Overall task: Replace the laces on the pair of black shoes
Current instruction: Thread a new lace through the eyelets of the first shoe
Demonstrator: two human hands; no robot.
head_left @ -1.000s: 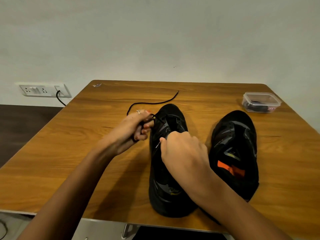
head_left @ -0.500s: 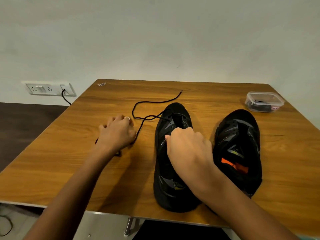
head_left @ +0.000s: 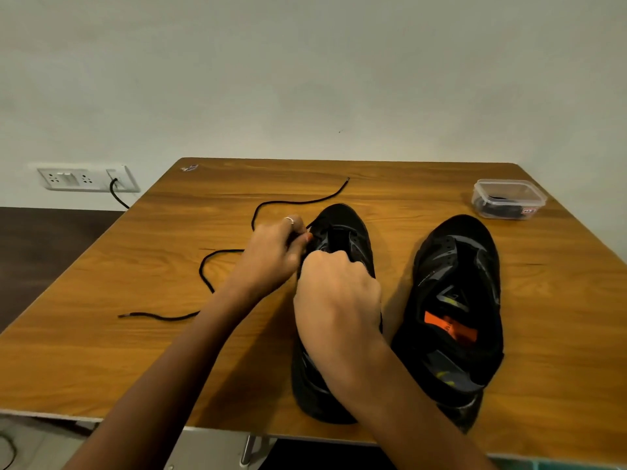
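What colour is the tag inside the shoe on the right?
Orange: the rectangular tag lies inside the right-hand black shoe, shown best in the head view.

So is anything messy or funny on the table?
Only a little: a loose black lace straggles in loops across the table left of the left shoe. The right shoe has no lace. Nothing spilled or broken.

Both hands close together, left hand (head_left: pixel 271 252) fingers pinched (ring on one), right hand (head_left: pixel 336 300) curled, knuckles up.
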